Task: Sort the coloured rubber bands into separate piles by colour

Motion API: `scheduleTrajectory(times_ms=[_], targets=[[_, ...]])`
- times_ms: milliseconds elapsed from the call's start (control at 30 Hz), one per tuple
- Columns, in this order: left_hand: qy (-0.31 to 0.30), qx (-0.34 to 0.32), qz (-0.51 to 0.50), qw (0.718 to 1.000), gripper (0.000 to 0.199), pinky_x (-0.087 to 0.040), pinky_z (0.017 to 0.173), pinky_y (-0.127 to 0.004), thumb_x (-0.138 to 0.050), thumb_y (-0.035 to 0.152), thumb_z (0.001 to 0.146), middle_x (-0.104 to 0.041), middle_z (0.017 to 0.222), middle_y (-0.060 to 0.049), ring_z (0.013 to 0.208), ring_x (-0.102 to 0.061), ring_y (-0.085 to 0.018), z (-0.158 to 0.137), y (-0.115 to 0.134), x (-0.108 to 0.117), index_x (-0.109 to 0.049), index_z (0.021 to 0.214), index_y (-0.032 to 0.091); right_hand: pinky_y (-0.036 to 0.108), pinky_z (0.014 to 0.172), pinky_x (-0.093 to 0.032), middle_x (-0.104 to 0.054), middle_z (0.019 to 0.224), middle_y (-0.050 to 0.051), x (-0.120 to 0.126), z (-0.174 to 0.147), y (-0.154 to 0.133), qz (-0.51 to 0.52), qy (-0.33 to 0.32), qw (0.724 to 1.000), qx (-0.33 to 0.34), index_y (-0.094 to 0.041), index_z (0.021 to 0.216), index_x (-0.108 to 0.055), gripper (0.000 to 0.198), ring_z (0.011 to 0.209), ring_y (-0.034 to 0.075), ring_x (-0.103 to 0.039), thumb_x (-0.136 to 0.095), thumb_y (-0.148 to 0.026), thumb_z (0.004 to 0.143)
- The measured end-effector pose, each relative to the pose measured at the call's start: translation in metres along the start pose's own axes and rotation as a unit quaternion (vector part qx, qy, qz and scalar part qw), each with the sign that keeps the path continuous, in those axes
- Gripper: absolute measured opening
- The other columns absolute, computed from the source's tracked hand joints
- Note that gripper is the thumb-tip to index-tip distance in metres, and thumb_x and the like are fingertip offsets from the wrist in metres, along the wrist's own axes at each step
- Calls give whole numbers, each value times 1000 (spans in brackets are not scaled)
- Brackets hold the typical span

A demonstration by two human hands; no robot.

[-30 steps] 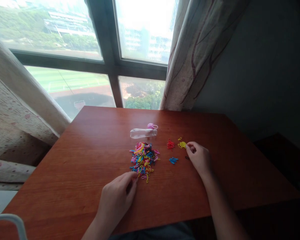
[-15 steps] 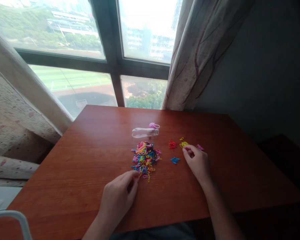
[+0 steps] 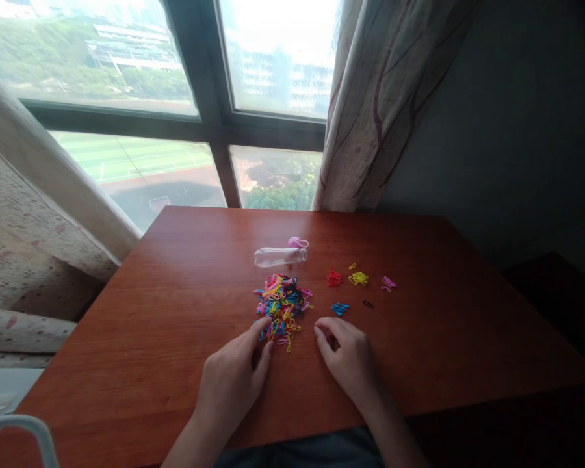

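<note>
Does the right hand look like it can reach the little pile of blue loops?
Probably yes: the little pile of blue loops lies just beyond the right hand, and only the reddish-brown wooden table shows between them.

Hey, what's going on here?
A person's left hand is at the near edge of a mixed pile of colourful loops. The right hand is just right of the pile. Beyond that hand lie small groups of red loops, yellow loops, blue loops and pink loops, plus one black loop. A clear bottle lies beyond the pile.
</note>
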State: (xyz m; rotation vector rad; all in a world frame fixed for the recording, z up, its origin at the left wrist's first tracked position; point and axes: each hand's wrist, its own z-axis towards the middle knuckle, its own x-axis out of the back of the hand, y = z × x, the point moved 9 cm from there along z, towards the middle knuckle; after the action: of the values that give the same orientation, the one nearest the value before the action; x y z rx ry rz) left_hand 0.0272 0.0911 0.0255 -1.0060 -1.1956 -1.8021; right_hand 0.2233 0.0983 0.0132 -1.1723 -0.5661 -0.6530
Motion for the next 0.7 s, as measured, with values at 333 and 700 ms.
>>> scheduleTrajectory(times_ms=[333,700], targets=[[26,-23,-32,999,22,-52,57,-22,-48,31,93,-78,87,-1,69,-73,-17,-2,4,7,-67,101,23,23,61,-44,-67,73,0,4,0,-1,5,7,1000,-3,-22,85,-67,14,65,15,-62,-54,-20,91],[32,25,15,999,24,-46,50,-23,-47,31,91,-77,83,1,63,-71,-16,-5,-7,9,-65,105,24,24,62,-42,-66,73,0,2,1,-1,7,-8,1000,-2,-22,85,-65,14,66,15,-61,-53,-20,91]])
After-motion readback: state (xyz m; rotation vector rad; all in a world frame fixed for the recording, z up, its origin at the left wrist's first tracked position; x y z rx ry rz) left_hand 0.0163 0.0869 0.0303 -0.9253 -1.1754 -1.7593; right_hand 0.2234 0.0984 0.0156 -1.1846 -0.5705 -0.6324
